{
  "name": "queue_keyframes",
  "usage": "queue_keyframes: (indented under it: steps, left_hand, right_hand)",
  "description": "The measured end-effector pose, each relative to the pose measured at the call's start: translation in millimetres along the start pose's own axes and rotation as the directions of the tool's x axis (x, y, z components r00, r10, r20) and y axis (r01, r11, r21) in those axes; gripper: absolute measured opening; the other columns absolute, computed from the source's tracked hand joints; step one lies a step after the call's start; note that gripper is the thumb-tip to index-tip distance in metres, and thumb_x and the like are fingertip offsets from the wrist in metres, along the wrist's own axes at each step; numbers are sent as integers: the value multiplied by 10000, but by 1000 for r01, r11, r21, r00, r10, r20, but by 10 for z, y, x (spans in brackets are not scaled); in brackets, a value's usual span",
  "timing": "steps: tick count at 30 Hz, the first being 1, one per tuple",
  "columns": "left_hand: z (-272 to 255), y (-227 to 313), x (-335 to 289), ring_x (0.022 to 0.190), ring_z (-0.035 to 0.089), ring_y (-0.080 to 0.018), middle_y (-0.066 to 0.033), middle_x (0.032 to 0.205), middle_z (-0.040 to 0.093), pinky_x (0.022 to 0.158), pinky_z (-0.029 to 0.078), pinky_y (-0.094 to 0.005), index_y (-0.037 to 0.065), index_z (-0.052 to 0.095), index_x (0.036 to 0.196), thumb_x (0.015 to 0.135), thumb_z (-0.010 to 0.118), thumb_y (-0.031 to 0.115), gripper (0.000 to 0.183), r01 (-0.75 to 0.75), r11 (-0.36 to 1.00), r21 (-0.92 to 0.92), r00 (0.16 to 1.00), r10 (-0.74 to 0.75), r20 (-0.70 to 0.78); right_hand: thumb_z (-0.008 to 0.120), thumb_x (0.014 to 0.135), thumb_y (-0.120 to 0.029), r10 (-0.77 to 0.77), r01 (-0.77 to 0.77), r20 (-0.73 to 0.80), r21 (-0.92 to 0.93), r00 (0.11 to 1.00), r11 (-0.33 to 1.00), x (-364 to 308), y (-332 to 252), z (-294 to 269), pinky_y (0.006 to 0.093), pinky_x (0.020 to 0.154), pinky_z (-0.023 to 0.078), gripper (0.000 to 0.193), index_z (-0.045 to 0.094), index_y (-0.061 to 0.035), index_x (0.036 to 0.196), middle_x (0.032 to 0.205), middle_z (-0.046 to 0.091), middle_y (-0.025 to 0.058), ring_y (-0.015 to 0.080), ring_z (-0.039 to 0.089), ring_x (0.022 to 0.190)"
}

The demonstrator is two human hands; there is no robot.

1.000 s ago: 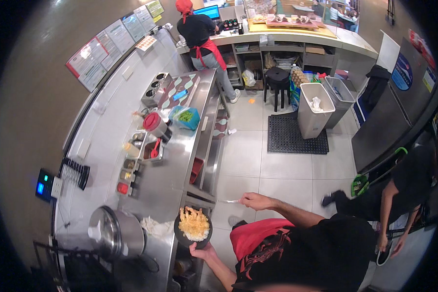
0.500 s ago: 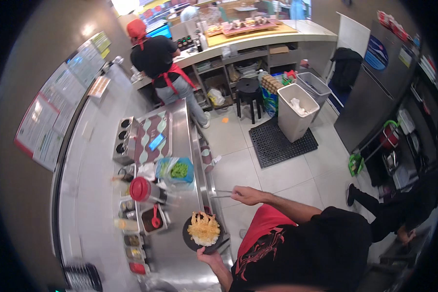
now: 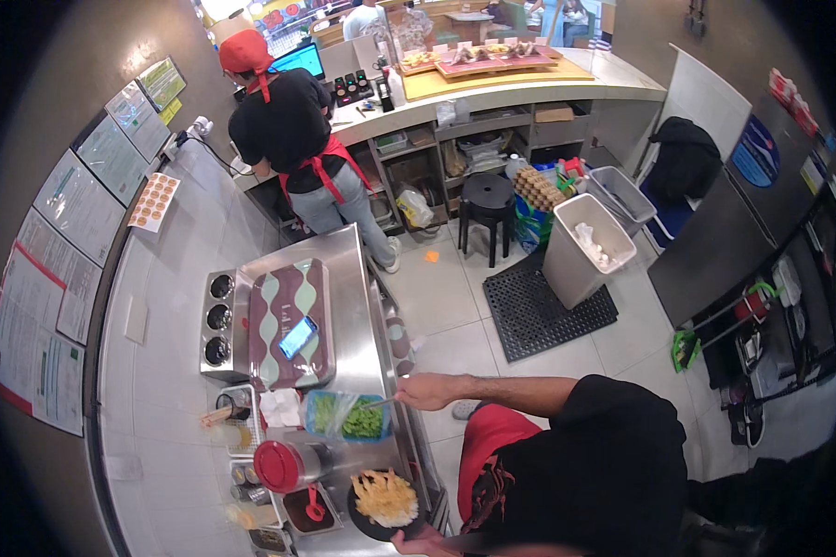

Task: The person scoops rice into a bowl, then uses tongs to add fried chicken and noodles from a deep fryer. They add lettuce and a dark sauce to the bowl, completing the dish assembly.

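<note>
My left hand (image 3: 420, 541) grips the near rim of a dark round bowl (image 3: 359, 506) at the counter's lower edge. White rice shows in the bowl beneath golden fried pieces (image 3: 381, 492). My right hand (image 3: 424, 391) is closed around thin metal tongs (image 3: 381, 402), whose tips reach into chopped green leaves (image 3: 362, 420). Those leaves lie in a blue container (image 3: 320, 401) partly covered with clear plastic. Beside the bowl stands a jar with a red lid (image 3: 278, 466), and a red scoop (image 3: 314, 504) rests in a square tub of dark powder.
Farther along the steel counter lie a patterned tray (image 3: 267, 357) and a lit phone (image 3: 298, 338). A co-worker (image 3: 288, 139) in a red apron faces the far counter. On the floor stand a black stool (image 3: 488, 209), a bin (image 3: 576, 265) and a black mat (image 3: 529, 316).
My right hand has moved left with the tongs, from beside the counter to the leaf container. The bowl stays in my left hand. The whole view has shifted.
</note>
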State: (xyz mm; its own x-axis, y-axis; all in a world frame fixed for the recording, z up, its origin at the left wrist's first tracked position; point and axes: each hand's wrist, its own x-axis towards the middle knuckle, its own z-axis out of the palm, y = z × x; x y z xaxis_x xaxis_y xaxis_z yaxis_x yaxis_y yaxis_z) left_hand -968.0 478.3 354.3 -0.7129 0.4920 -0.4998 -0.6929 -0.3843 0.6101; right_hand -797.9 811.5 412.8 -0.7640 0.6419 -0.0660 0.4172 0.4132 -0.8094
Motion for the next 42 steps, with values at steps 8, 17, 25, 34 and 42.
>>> queue_keyframes:
  steps: [8,17,25,34,42]
  left_hand:
    - [378,-409,-250,1285,525,-349,-177,1374,559,1101,400,-478,-5,521,1371,618,606,283,810,-254,961,-107,966,248,-70]
    - [229,-421,-334,1283,543,-311,-121,1358,579,1123,417,-452,22,518,1371,625,570,137,757,-291,936,-197,937,237,-259]
    - [295,-454,-429,1290,519,-291,-114,1354,569,1116,388,-433,-4,502,1366,679,538,94,695,-278,931,-238,949,227,-220]
    - [297,-537,-399,1362,451,-299,-112,1443,494,1153,351,-470,29,418,1444,701,542,117,759,-265,936,-233,943,201,-265]
    - [412,-473,-323,1327,482,-298,-119,1385,542,1142,346,-454,-13,473,1388,736,557,132,674,-245,949,-198,961,210,-182]
  right_hand:
    - [527,986,-204,-287,194,296,307,911,932,519,408,-190,362,795,521,221,593,-4,1052,914,664,130,203,634,877]
    - [462,938,-237,-83,177,521,-132,849,975,835,27,-502,479,727,495,293,590,15,1013,829,655,234,398,638,789]
    - [474,886,-150,215,268,606,-604,766,750,1266,-520,248,496,820,556,296,628,-5,1093,988,688,270,398,685,973]
    - [577,855,-62,-53,454,548,-631,835,629,1128,-509,292,488,751,574,165,656,0,986,973,711,213,381,711,930]
    - [551,935,-142,-82,541,665,-524,743,657,1080,-545,-241,495,867,528,263,647,-35,1156,1052,691,169,358,653,1029]
